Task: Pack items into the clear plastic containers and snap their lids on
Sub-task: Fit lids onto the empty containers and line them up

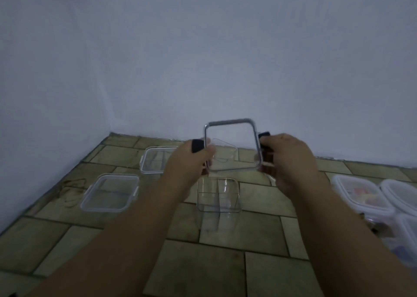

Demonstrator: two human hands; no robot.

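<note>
Both hands, left hand (191, 159) and right hand (288, 159), grip a clear lid (232, 145) above an empty square container (217, 195).

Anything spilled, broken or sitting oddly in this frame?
Nothing looks spilled or damaged. Both hands, left hand and right hand, hold a square lid tilted in the air above an open clear container. Two loose lids lie flat on the floor at left.
</note>
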